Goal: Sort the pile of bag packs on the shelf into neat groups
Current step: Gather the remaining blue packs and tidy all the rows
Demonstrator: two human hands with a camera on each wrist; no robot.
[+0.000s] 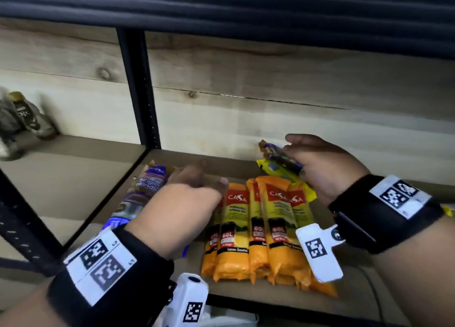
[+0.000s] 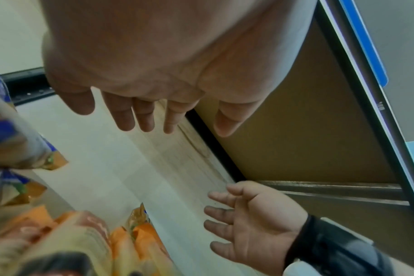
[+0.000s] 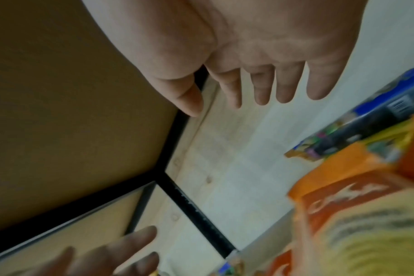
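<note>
Neither grip holds anything: left hand [image 1: 187, 198], fingers loose, hovers between the blue pack [image 1: 145, 186] and the orange packs [image 1: 278, 228] lying front-to-back on the shelf [image 1: 246, 298], right hand [image 1: 317, 164] spread just beside the dark pack [image 1: 279, 157] behind them.
</note>
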